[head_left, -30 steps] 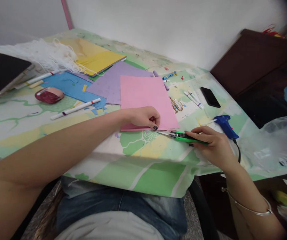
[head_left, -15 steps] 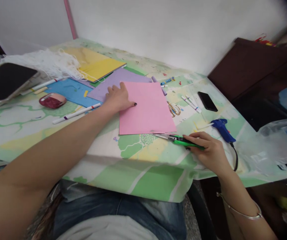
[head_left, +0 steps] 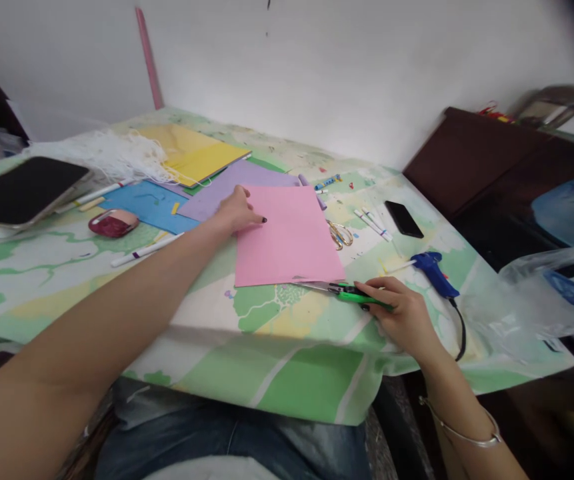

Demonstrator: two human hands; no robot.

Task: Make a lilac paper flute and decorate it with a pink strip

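Note:
A pink sheet (head_left: 287,233) lies on the patterned tablecloth, its near edge toward me. My left hand (head_left: 239,212) rests on the sheet's upper left side, with the thumb stretched across the pink surface and the other fingers bent near the far left corner. Low on the right, my right hand (head_left: 401,310) is closed around a green and black utility knife (head_left: 349,292). Its blade is out and points left along the near edge of the pink sheet. Whether the blade touches the paper is hard to see. Purple (head_left: 247,175) and blue sheets (head_left: 144,207) lie to the left, behind my left arm.
Gold-handled scissors (head_left: 341,235), markers (head_left: 373,223), a black phone (head_left: 403,219) and a blue glue gun (head_left: 434,273) with its cord lie at right. On the left are a tablet-like device (head_left: 27,187), white string (head_left: 101,157), yellow sheets (head_left: 207,160) and a red case (head_left: 113,223).
The view has tilted up, so everything sits lower. The fingers of my left hand are drawn in closer to the pink sheet. The knife stays at the near edge.

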